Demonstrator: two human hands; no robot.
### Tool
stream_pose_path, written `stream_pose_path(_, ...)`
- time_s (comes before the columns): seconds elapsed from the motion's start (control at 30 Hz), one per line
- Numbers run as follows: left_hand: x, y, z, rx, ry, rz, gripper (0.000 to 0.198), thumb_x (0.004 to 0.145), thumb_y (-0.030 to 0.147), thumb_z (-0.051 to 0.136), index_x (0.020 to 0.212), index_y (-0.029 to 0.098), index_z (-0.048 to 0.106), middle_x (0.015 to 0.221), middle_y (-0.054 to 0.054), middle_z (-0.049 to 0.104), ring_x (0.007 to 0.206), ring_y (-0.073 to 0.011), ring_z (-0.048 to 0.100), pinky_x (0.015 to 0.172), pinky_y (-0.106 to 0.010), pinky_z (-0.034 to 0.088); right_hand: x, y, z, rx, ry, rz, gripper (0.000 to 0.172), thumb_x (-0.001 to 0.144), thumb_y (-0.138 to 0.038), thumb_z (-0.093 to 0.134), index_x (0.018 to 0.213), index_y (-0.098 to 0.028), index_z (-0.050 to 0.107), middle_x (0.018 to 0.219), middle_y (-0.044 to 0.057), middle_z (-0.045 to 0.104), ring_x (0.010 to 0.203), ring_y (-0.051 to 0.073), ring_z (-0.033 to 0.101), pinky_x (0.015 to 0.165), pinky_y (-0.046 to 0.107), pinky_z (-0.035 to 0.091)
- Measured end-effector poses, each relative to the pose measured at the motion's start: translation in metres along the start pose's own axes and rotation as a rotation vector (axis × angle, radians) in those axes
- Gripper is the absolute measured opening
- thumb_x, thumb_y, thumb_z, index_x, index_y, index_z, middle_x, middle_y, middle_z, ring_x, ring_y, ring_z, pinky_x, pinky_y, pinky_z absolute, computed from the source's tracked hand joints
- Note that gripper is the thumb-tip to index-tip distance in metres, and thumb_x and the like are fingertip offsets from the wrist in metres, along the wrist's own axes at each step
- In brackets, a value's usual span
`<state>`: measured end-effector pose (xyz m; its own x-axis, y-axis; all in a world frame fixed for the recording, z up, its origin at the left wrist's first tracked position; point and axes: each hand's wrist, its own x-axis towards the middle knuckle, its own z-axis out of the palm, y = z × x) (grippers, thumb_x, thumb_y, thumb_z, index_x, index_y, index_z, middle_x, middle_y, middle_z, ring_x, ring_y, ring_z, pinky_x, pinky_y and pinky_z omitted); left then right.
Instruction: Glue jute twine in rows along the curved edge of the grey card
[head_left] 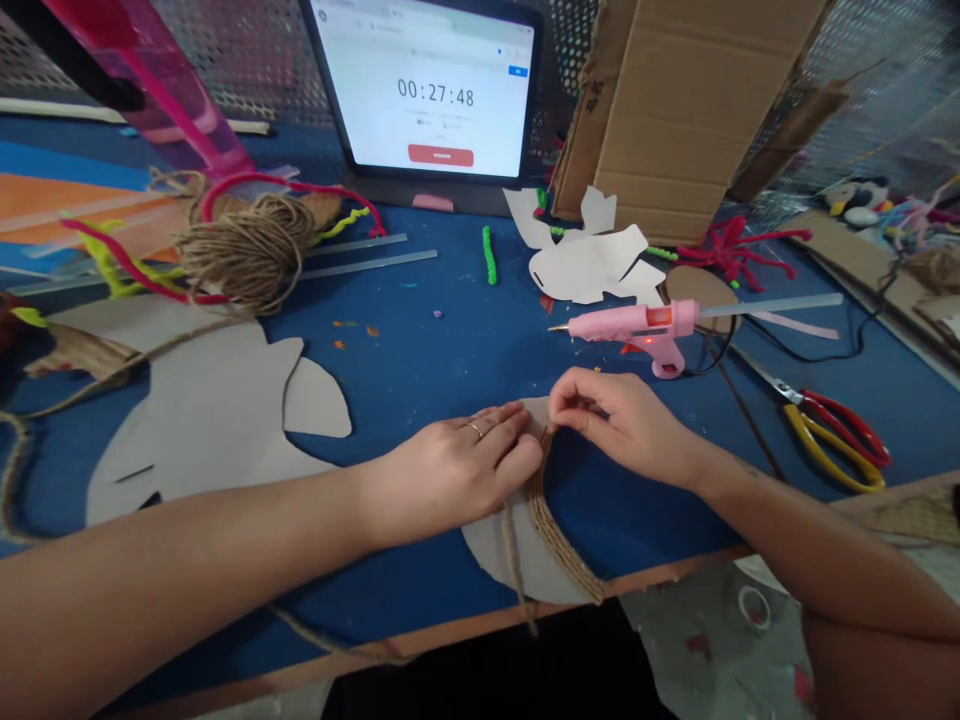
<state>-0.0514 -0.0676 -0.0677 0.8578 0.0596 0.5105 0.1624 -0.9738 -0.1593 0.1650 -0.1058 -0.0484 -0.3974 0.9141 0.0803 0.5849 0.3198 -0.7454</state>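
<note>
My left hand [457,465] lies flat, fingers together, pressing down on a grey cardboard shape [502,560] at the table's front edge. Rows of jute twine [559,535] run along the shape's curved right edge. My right hand [619,415] pinches the twine at the top of the shape, right beside my left fingertips. A loose strand of twine [516,570] trails from under my left hand over the table edge.
A pink glue gun [637,325] with a lit red lamp lies just beyond my hands. Red and yellow scissors [836,430] rest at right. A twine ball [251,250], large grey cardboard cutout [202,420], white paper cutout [585,260], tablet timer [431,90] and cardboard box [690,100] stand farther back.
</note>
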Motion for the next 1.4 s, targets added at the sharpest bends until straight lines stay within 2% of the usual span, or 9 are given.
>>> stream_pose_path(0.17, 0.000, -0.001, 0.001, -0.019, 0.011, -0.010, 0.027, 0.094, 0.006, 0.031, 0.087, 0.009, 0.057, 0.092, -0.010, 0.072, 0.093, -0.0180, 0.069, 0.077, -0.023, 0.059, -0.005, -0.010, -0.007, 0.352, 0.014, 0.092, 0.010, 0.092, -0.021, 0.048, 0.082, -0.019, 0.050, 0.071, -0.003, 0.057, 0.056, 0.005, 0.053, 0.052, 0.018, 0.046)
stream_pose_path(0.3, -0.003, -0.001, 0.002, -0.019, -0.012, -0.006, 0.025, 0.095, 0.010, 0.032, 0.091, 0.009, 0.057, 0.098, -0.012, 0.071, 0.095, -0.0180, 0.069, 0.081, -0.024, 0.059, -0.009, -0.012, -0.015, 0.351, 0.204, 0.045, 0.009, 0.091, -0.020, 0.050, 0.082, -0.019, 0.050, 0.073, -0.002, 0.056, 0.058, 0.005, 0.053, 0.053, 0.018, 0.046)
stream_pose_path(0.4, -0.003, -0.001, 0.001, -0.025, -0.023, 0.005, 0.025, 0.096, 0.012, 0.033, 0.092, 0.009, 0.057, 0.100, -0.013, 0.071, 0.098, -0.0175, 0.067, 0.088, -0.026, 0.057, -0.011, -0.008, -0.019, 0.250, 0.263, 0.022, 0.006, 0.091, -0.021, 0.050, 0.085, -0.019, 0.051, 0.073, -0.002, 0.056, 0.058, 0.006, 0.053, 0.053, 0.019, 0.046)
stream_pose_path(0.53, -0.001, -0.001, 0.000, -0.014, -0.015, 0.007, 0.025, 0.095, 0.008, 0.032, 0.091, 0.009, 0.057, 0.097, -0.012, 0.071, 0.096, -0.0185, 0.068, 0.082, -0.026, 0.059, -0.008, 0.002, -0.014, -0.152, 0.139, -0.057, 0.012, 0.086, -0.026, 0.059, 0.095, -0.018, 0.059, 0.075, -0.001, 0.057, 0.064, 0.008, 0.054, 0.059, 0.022, 0.044)
stream_pose_path(0.63, -0.001, -0.001, 0.001, 0.004, -0.009, 0.014, 0.024, 0.093, 0.005, 0.033, 0.091, 0.009, 0.057, 0.094, -0.011, 0.072, 0.094, -0.0190, 0.069, 0.080, -0.027, 0.060, -0.004, 0.008, -0.006, -0.302, 0.069, -0.110, 0.012, 0.085, -0.028, 0.062, 0.090, -0.017, 0.063, 0.077, 0.000, 0.057, 0.065, 0.008, 0.052, 0.061, 0.022, 0.043)
stream_pose_path(0.83, -0.002, 0.001, 0.000, 0.041, -0.001, 0.037, 0.020, 0.092, 0.008, 0.038, 0.094, 0.007, 0.059, 0.099, -0.014, 0.071, 0.097, -0.0214, 0.068, 0.082, -0.030, 0.060, 0.003, 0.009, 0.003, -0.310, 0.022, -0.118, 0.012, 0.089, -0.024, 0.055, 0.081, -0.017, 0.059, 0.076, 0.000, 0.054, 0.067, 0.009, 0.050, 0.063, 0.022, 0.039)
stream_pose_path(0.93, -0.002, 0.005, -0.003, 0.111, 0.012, 0.118, 0.016, 0.091, 0.014, 0.046, 0.094, 0.009, 0.061, 0.108, -0.014, 0.069, 0.095, -0.0236, 0.069, 0.080, -0.033, 0.060, 0.005, 0.009, 0.005, -0.315, 0.011, -0.129, 0.010, 0.090, -0.020, 0.052, 0.081, -0.017, 0.056, 0.078, 0.000, 0.055, 0.069, 0.010, 0.050, 0.064, 0.022, 0.039)
stream_pose_path(1.1, 0.001, 0.008, -0.006, 0.131, -0.030, 0.162, 0.013, 0.090, 0.015, 0.050, 0.093, 0.014, 0.062, 0.104, -0.009, 0.070, 0.088, -0.0200, 0.069, 0.068, -0.026, 0.060, 0.007, 0.009, 0.007, -0.336, 0.019, -0.140, 0.012, 0.091, -0.020, 0.049, 0.080, -0.017, 0.054, 0.077, 0.000, 0.056, 0.069, 0.011, 0.050, 0.065, 0.024, 0.038)
stream_pose_path(1.4, -0.001, 0.007, -0.003, 0.161, -0.038, 0.163, 0.012, 0.090, 0.015, 0.048, 0.093, 0.015, 0.059, 0.104, -0.009, 0.070, 0.085, -0.0167, 0.069, 0.067, -0.023, 0.058, 0.010, 0.007, 0.013, -0.344, 0.024, -0.213, 0.019, 0.093, -0.020, 0.040, 0.078, -0.017, 0.051, 0.076, 0.004, 0.055, 0.073, 0.015, 0.048, 0.069, 0.029, 0.038)
